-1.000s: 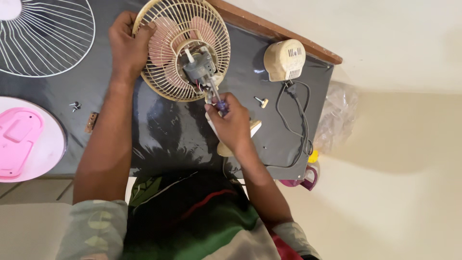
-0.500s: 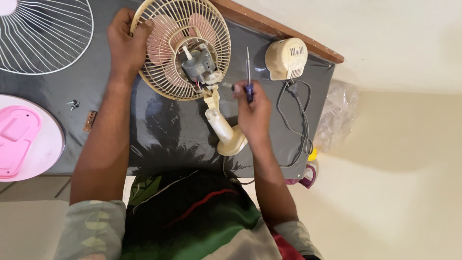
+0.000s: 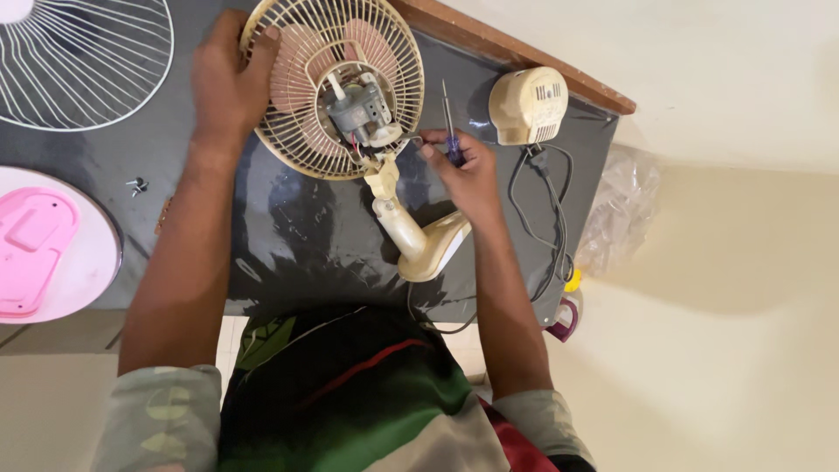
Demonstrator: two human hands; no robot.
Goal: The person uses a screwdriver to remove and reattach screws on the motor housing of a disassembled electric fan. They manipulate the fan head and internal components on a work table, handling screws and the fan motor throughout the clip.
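Head view: the fingers of the right hand (image 3: 463,170) are curled together around a small screwdriver with a purple handle and thin metal shaft (image 3: 449,131), and the fingertips are placed just beside the grey motor block (image 3: 360,109) of a small cream table fan with pink blades (image 3: 336,83). The shaft of the screwdriver is pointed toward the far side of the table. The fingers of the left hand (image 3: 229,83) are spread apart and laid flat on the far left rim of the round cream rear grille (image 3: 288,144), so the fan is pressed down on the dark glossy table top (image 3: 288,236). The fan lies face down in the middle of the table, with its cream stand and base (image 3: 419,240) turned toward the near edge.

To the right of the fan, a cream motor cover with vent slots (image 3: 527,105) is seen, and a black cable (image 3: 551,218) runs from it to the near right corner. A white wire front grille (image 3: 79,57) is placed at the far left. A round white plate with a pink plastic part (image 3: 39,245) sits at the left edge, and small screws (image 3: 135,185) lie near it.
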